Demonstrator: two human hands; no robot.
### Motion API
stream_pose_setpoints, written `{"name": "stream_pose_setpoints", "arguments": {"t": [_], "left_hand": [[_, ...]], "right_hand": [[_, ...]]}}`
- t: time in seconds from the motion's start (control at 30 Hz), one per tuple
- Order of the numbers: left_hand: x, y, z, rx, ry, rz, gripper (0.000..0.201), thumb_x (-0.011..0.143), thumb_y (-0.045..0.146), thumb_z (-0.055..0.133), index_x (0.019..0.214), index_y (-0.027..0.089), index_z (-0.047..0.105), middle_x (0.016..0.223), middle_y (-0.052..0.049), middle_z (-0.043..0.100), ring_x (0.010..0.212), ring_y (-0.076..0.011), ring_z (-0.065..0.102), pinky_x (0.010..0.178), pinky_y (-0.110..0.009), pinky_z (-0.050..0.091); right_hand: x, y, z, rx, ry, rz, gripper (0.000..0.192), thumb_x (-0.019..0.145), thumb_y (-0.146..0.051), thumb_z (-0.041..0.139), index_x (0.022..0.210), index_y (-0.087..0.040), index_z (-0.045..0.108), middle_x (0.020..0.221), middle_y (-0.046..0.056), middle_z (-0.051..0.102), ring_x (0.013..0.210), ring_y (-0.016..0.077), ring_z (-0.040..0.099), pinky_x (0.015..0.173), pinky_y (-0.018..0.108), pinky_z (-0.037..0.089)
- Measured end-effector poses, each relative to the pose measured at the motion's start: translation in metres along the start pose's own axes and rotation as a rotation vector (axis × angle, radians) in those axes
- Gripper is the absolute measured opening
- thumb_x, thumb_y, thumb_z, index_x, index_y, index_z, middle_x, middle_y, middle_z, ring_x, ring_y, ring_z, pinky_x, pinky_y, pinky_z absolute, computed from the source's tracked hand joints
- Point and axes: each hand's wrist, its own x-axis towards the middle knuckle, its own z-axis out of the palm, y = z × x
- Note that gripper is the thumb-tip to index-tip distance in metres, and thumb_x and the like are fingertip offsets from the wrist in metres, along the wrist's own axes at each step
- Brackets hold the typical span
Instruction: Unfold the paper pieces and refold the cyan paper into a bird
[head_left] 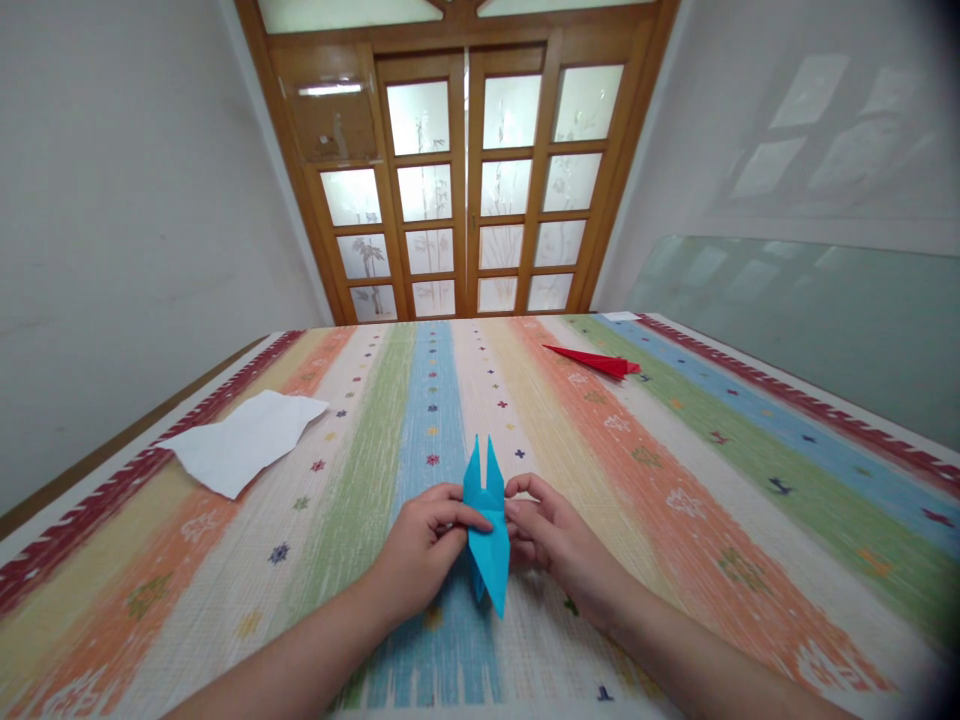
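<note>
A folded blue origami paper [489, 545] stands between my hands near the front of the table. Two narrow points stick up at its far end, and a broad point hangs toward me with another flap behind it. My left hand [429, 545] pinches its left side, with a finger lying across the front. On the opposite side, my right hand [551, 530] has its fingers curled against the paper's edge. Some of the right fingertips are hidden behind the paper.
A creased white paper sheet [244, 440] lies at the left. Toward the far right rests a red folded paper [592, 360]. A striped, patterned cloth [360, 470] covers the table. Wooden doors with glass panes [457, 180] stand beyond, between pale walls.
</note>
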Motion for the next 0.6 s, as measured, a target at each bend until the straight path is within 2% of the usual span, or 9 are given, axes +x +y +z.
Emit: {"name": "stream_pose_setpoints", "arguments": {"t": [0.13, 0.2, 0.27, 0.33, 0.4, 0.5, 0.6], "left_hand": [[-0.002, 0.0, 0.001, -0.027, -0.043, 0.002, 0.032, 0.077, 0.003, 0.054, 0.077, 0.024, 0.079, 0.111, -0.005, 0.068, 0.102, -0.0201, 0.064, 0.095, -0.036, 0.047], [-0.002, 0.0, 0.002, -0.116, -0.038, -0.053, 0.024, 0.079, 0.008, 0.058, 0.079, 0.022, 0.078, 0.118, -0.007, 0.066, 0.096, -0.0193, 0.065, 0.086, -0.034, 0.051], [-0.001, -0.001, 0.003, -0.264, 0.0, -0.132, 0.019, 0.083, 0.019, 0.064, 0.099, 0.021, 0.075, 0.125, -0.009, 0.063, 0.082, -0.0162, 0.065, 0.068, -0.029, 0.053], [0.0, -0.003, 0.004, -0.395, 0.047, -0.19, 0.04, 0.086, 0.033, 0.066, 0.124, 0.022, 0.061, 0.128, -0.013, 0.06, 0.077, -0.0154, 0.064, 0.053, -0.024, 0.05], [0.002, -0.005, 0.004, -0.422, 0.053, -0.223, 0.056, 0.087, 0.044, 0.066, 0.136, 0.021, 0.049, 0.124, -0.015, 0.06, 0.079, -0.0174, 0.064, 0.045, -0.02, 0.046], [0.002, -0.004, 0.006, -0.334, -0.018, -0.251, 0.059, 0.086, 0.049, 0.067, 0.132, 0.016, 0.052, 0.113, -0.014, 0.064, 0.077, -0.0173, 0.062, 0.043, -0.018, 0.044], [0.0, 0.001, 0.008, -0.213, -0.081, -0.241, 0.043, 0.087, 0.044, 0.068, 0.118, 0.014, 0.064, 0.106, -0.013, 0.068, 0.069, -0.0131, 0.059, 0.047, -0.018, 0.042]], "right_hand": [[0.002, 0.003, -0.003, -0.094, -0.01, -0.005, 0.047, 0.08, -0.042, 0.08, 0.111, -0.023, 0.05, 0.077, -0.001, 0.07, 0.062, 0.0147, 0.065, 0.057, 0.024, 0.046], [0.002, 0.001, -0.003, -0.115, -0.027, -0.014, 0.049, 0.079, -0.041, 0.081, 0.113, -0.021, 0.052, 0.079, 0.002, 0.072, 0.065, 0.0172, 0.068, 0.06, 0.027, 0.05], [0.002, -0.002, -0.003, -0.115, -0.026, -0.04, 0.048, 0.081, -0.04, 0.08, 0.115, -0.021, 0.053, 0.08, 0.004, 0.073, 0.068, 0.0201, 0.071, 0.065, 0.032, 0.054], [0.0, -0.006, -0.002, -0.126, -0.001, -0.075, 0.047, 0.082, -0.039, 0.078, 0.117, -0.021, 0.053, 0.081, 0.004, 0.074, 0.073, 0.0226, 0.073, 0.071, 0.037, 0.057], [-0.002, -0.009, -0.001, -0.165, 0.033, -0.107, 0.045, 0.083, -0.037, 0.077, 0.117, -0.021, 0.053, 0.081, 0.004, 0.074, 0.075, 0.0228, 0.073, 0.071, 0.038, 0.057], [-0.005, -0.01, 0.002, -0.243, 0.056, -0.154, 0.04, 0.085, -0.035, 0.075, 0.116, -0.021, 0.055, 0.081, 0.003, 0.073, 0.071, 0.0195, 0.071, 0.066, 0.032, 0.055], [-0.007, -0.009, 0.003, -0.339, 0.075, -0.208, 0.034, 0.086, -0.033, 0.073, 0.114, -0.021, 0.058, 0.081, 0.002, 0.072, 0.07, 0.0167, 0.067, 0.063, 0.028, 0.052]]}}
